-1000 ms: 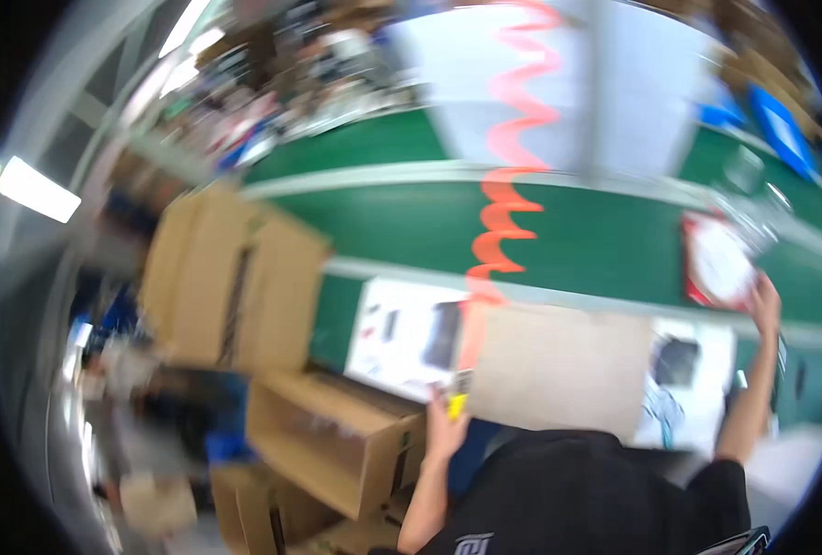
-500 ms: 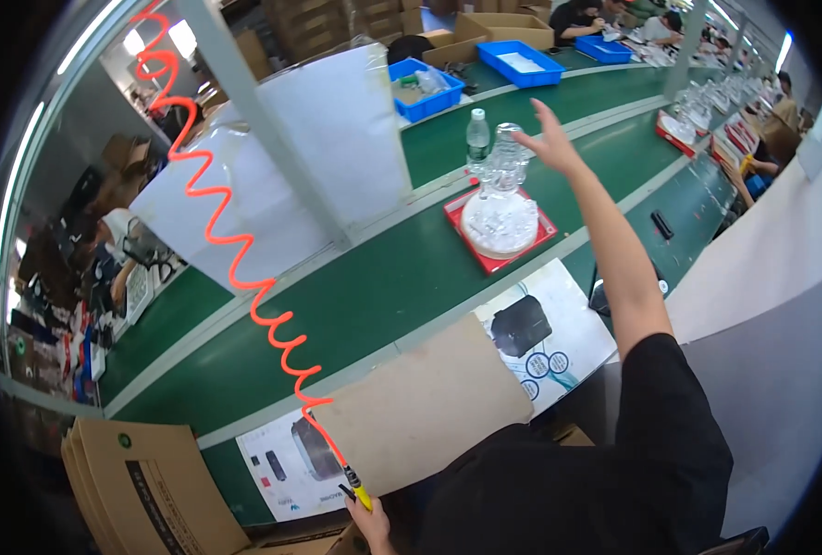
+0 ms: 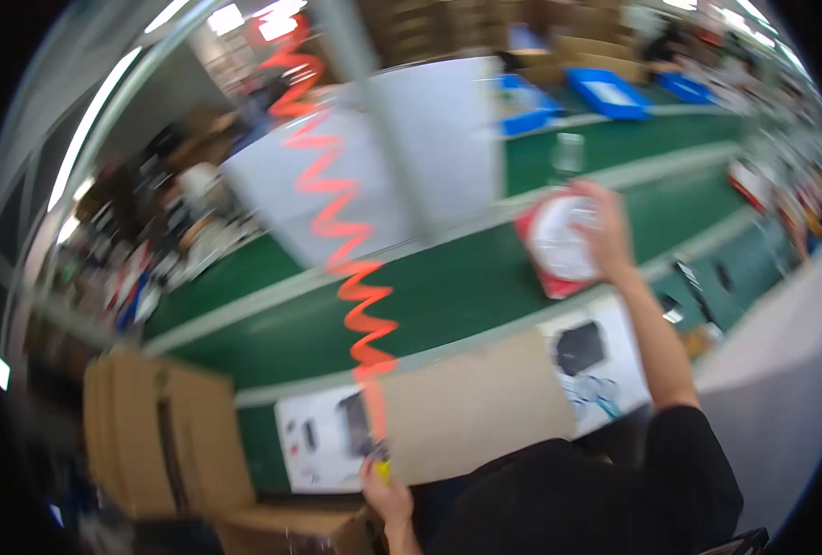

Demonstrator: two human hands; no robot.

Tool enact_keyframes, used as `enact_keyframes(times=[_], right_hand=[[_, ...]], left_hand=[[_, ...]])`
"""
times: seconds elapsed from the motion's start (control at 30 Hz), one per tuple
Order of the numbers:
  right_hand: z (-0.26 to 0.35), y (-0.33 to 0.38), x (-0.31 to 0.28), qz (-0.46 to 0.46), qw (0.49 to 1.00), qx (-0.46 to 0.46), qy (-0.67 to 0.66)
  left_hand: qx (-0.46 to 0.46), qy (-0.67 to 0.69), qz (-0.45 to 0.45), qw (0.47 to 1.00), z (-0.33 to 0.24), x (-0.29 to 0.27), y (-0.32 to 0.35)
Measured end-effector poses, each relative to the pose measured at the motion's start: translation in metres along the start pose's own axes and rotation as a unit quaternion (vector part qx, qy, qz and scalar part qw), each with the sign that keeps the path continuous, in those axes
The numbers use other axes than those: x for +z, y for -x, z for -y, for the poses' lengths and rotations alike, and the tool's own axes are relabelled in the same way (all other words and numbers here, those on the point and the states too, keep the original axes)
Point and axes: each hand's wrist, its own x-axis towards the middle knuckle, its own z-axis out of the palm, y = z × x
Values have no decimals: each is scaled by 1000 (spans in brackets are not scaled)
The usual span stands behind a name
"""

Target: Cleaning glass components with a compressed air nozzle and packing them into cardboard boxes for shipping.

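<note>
At the near edge, my left hand (image 3: pixel 388 492) is closed round a yellow air blow gun (image 3: pixel 382 470), from which an orange coiled hose (image 3: pixel 372 319) climbs to the upper left. My right arm reaches out over the green belt. Its hand (image 3: pixel 603 229) is at the right side of a round white piece (image 3: pixel 559 242), which sits on a red tray (image 3: pixel 555 285). Motion smears those fingers, so their grip is unclear. Just beyond the tray stands a clear bottle (image 3: pixel 569 155).
Tan cardboard (image 3: pixel 475 398) and printed white sheets (image 3: pixel 314 453) lie along the near edge. Folded cartons (image 3: pixel 142 435) stand at left. A white board (image 3: pixel 438 139) and a post (image 3: pixel 383 120) rise behind the belt. Blue bins (image 3: pixel 607 95) line the far side.
The view has swung left, so things appear farther right. My right hand has come down from above the clear plastic pieces to the round white piece. My left hand keeps the air blow gun.
</note>
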Motion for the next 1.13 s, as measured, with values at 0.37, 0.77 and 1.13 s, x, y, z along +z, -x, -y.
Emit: enact_keyframes(times=[0.37, 0.77, 1.13], right_hand=[[56, 121, 40, 3, 976, -24, -219], [231, 198, 78, 84, 926, -47, -365], [210, 176, 102, 260, 804, 8, -535]], left_hand=[[-89, 188, 126, 970, 11, 65, -33], [-80, 145, 219, 961, -8, 114, -63], [-150, 47, 253, 955, 4, 144, -59]])
